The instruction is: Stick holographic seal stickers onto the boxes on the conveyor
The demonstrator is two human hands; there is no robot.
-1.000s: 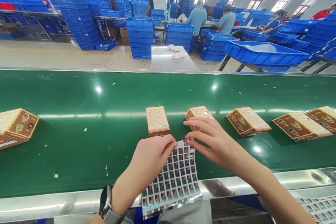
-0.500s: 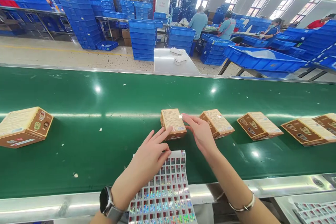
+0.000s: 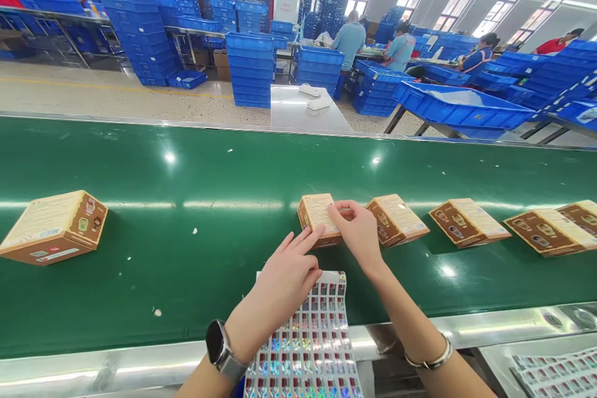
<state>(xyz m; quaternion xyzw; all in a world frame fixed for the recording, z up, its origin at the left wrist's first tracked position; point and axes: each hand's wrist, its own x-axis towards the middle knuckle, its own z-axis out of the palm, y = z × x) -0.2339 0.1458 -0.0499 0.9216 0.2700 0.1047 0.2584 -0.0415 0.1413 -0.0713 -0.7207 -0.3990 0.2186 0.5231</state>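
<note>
My left hand (image 3: 282, 283) pinches the top edge of a sheet of small shiny stickers (image 3: 310, 348) between thumb and curled fingers. Its stretched index finger touches the near side of a small brown-and-cream carton (image 3: 317, 208) lying on the green belt. Over the carton's right part, my right hand (image 3: 357, 233) bends down with thumb and fingers together at the printed top. The little sticker seen at its fingertips before is hidden under them now. The sheet hangs over the belt's metal edge towards me.
Several similar cartons lie right on the green conveyor belt (image 3: 153, 286), the nearest carton (image 3: 396, 221) close to my right hand. Another carton (image 3: 58, 227) is at the left. More sticker sheets (image 3: 559, 373) rest at lower right. Beyond are stacked blue crates (image 3: 249, 68) and people working.
My right hand has left the sheet with a small sticker and come down on the carton. My left hand, with the sheet, has shifted right. The cartons have drifted right along the belt.
</note>
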